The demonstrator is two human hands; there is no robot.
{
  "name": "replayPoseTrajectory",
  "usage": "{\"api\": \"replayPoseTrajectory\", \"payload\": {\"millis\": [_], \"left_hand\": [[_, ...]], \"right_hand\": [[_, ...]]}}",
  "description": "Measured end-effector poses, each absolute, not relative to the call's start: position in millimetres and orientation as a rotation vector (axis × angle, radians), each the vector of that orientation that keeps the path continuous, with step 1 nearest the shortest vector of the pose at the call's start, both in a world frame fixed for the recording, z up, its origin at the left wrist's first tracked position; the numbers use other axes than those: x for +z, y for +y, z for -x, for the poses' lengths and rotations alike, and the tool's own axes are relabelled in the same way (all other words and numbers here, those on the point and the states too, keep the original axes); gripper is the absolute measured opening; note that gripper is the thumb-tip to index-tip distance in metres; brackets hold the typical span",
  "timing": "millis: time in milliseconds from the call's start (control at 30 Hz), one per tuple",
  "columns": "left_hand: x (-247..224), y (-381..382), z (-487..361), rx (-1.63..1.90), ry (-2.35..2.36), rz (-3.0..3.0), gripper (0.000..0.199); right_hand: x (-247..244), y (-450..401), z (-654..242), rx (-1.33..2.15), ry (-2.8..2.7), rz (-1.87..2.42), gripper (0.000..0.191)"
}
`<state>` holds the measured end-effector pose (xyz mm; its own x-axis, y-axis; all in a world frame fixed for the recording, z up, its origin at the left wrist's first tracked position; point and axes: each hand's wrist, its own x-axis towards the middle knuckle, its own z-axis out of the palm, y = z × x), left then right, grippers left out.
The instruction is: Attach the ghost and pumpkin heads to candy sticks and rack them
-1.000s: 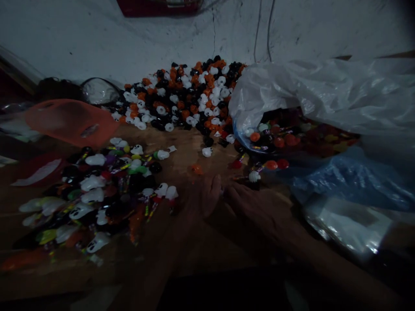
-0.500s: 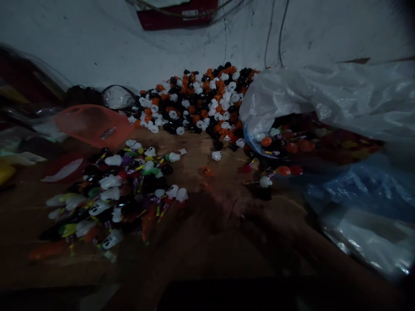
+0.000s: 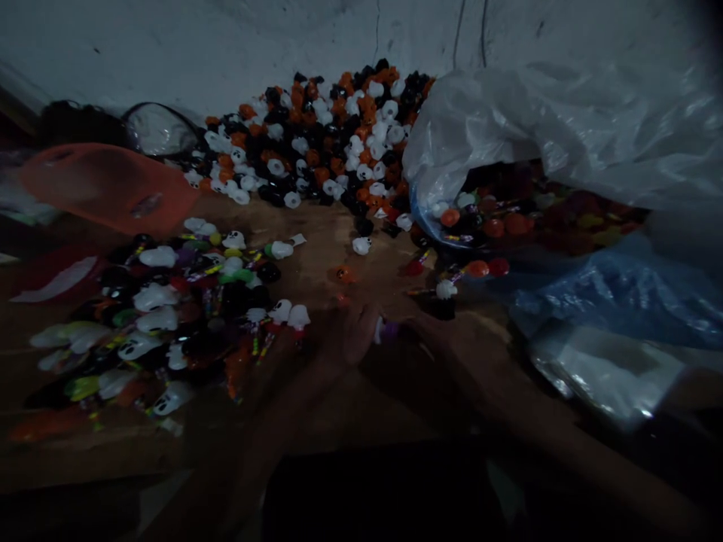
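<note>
Small white-and-purple piece (image 3: 386, 330), centre of the frame, between the fingers of both hands. Left hand (image 3: 360, 335): reaching in from lower left, fingers bunched beside the piece's white end. Right hand (image 3: 437, 333): angled in from lower right, near the purple end. Darkness obscures how far either hand is closed and its hold.

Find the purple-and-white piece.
Head view, centre: the purple-and-white piece is between the left hand and the right hand, nearer the wearer than the small orange piece.
</note>
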<state>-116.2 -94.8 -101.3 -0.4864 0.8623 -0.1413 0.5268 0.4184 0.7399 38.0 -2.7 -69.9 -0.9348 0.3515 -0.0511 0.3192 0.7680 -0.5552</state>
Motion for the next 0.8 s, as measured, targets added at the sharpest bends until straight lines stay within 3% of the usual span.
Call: {"api": "replayPoseTrajectory", "payload": {"millis": [133,267,433,567,800], "left_hand": [[-100.5,-93.0,114.6,0.865,2.048,-1.051,0.033],[-92.1,-92.5,107.2,0.857,2.065,-0.959,0.033],[-85.4,-94.9,100.0,0.851,2.082,-0.979,0.038],[-83.0,-96.0,96.8,0.823,2.151,-1.038,0.039],[-87.1,-98.4,95.4,0.683,2.218,-1.288,0.043]], "right_hand": [[-78.5,0.0,-45.5,0.564,-3.058,0.319,0.027],[-77.5,1.9,-49.7,0.588,-2.998,0.231,0.034],[-70.0,-0.9,-51.6,0.804,-3.132,0.523,0.016],[-86.1,-4.1,-56.7,1.001,-3.004,0.533,0.020],[-90.3,-3.8,-54.1,1.676,-2.616,0.497,0.030]]}}
